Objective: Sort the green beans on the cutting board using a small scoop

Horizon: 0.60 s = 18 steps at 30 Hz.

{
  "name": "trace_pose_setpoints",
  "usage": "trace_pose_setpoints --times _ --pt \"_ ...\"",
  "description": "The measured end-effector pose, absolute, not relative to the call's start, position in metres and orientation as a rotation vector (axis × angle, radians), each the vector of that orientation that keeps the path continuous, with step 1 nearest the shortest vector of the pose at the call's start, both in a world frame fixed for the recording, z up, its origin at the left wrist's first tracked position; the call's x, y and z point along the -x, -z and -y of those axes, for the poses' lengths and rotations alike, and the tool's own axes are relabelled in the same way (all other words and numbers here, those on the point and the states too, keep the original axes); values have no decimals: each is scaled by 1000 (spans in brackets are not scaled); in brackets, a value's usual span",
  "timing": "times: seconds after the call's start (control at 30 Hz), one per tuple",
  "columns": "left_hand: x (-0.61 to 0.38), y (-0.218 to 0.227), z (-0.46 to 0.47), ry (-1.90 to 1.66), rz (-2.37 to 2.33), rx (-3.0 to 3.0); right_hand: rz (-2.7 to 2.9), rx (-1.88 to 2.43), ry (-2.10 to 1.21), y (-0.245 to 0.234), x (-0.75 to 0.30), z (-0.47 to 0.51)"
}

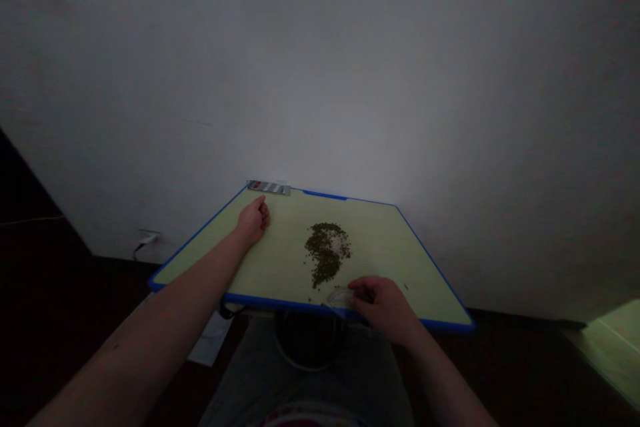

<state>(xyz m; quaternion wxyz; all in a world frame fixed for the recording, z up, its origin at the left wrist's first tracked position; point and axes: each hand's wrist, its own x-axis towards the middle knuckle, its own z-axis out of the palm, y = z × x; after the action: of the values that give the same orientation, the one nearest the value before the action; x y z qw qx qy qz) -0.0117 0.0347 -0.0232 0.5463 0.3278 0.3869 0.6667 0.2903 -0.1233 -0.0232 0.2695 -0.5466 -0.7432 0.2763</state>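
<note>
A pale green cutting board with a blue rim (285, 260) lies tilted across my view. On its middle sits a heap of small dark green grains (326, 253), with a pinkish-white patch in it. My left hand (254, 221) rests loosely curled on the board's far left, apart from the heap and holding nothing I can see. My right hand (383, 307) is at the near edge, its fingers on a round clear plastic piece (341, 296) just below the heap.
A silver and red blister pack (269, 187) lies at the board's far edge. A white wall rises behind it, with a plugged-in wall socket (148, 239) low on the left. Below the board are my grey-clad lap (305, 380) and a sheet of white paper (210, 340).
</note>
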Motion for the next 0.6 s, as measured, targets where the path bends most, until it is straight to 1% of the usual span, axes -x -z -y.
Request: trace_pose_setpoints --times 0.1,0.17,0.3,0.37,0.6 --pt "12 24 -34 -1585 -911 -774 1957 1461 -809 19 -295 120" --pt "12 24 -34 -1581 -908 -776 1922 1493 -791 15 -302 113" --pt "12 24 -32 -1581 -902 -780 1941 1579 -603 14 -311 97" --pt "11 24 -32 -1583 -901 -780 1986 1611 -562 15 -310 93" --pt "11 24 -33 -1591 -887 -786 2090 1578 -624 14 -293 101"
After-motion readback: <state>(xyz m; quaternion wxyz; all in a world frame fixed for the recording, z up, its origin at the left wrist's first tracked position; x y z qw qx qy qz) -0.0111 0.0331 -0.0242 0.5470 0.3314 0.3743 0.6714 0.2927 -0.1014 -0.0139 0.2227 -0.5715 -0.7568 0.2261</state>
